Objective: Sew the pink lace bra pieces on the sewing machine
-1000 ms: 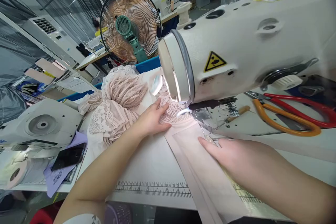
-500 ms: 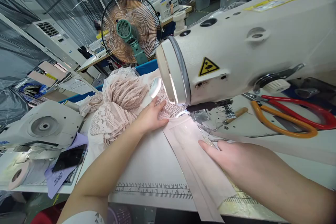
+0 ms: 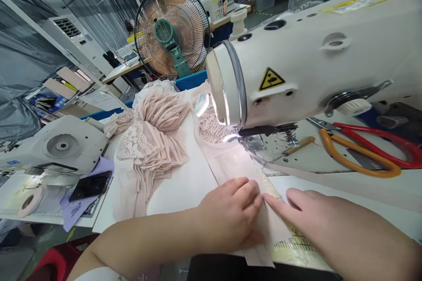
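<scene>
A pale pink fabric piece with lace point(image 3: 214, 127) runs from under the sewing machine head point(image 3: 227, 83) towards the table's front edge. My left hand point(image 3: 234, 213) lies across its plain band point(image 3: 234, 162), the fingers curled closed over the cloth. Close beside it, my right hand point(image 3: 306, 210) rests at the band's right edge. One digit stretches out to touch the cloth, while the other fingers are folded in and partly hidden. The needle area glows under the machine's lamp and is partly covered.
A heap of pink lace pieces point(image 3: 154, 131) lies left of the work. Orange- and red-handled scissors point(image 3: 359, 153) rest behind my right hand. A second machine point(image 3: 62, 145), a phone point(image 3: 90, 185) and a fan point(image 3: 171, 35) stand further off. A ruler scale point(image 3: 293, 243) marks the table's front.
My left hand has left the lace near the needle and come down to the front part of the band. My right hand has shifted slightly nearer. The view has turned a little left.
</scene>
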Motion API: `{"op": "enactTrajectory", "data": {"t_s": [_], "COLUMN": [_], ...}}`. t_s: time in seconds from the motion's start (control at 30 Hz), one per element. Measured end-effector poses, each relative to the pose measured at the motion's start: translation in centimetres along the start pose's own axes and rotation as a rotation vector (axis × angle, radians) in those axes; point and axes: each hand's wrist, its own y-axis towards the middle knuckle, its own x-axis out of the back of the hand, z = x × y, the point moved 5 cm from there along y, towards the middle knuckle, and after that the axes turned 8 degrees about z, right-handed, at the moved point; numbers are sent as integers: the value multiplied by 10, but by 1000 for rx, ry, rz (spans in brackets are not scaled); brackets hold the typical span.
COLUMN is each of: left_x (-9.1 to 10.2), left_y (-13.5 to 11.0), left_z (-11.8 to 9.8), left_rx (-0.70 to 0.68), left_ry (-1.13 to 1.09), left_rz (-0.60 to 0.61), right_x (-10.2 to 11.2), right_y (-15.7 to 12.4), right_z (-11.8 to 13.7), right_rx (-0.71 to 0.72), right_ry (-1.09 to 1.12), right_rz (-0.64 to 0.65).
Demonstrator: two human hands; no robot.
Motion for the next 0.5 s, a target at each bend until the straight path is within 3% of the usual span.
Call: {"op": "enactTrajectory", "data": {"t_s": [0.23, 0.5], "left_x": [1, 1], "left_y": [-3, -2], "left_z": [5, 13], "left_rx": [-17, -98], "left_ry": [4, 58], "left_rz": [58, 32], "right_x": [-12, -4], "right_y": [-24, -15], "right_z": [2, -3], "right_rx": [14, 62], "right_ry": [25, 35], "right_rz": [15, 59]}}
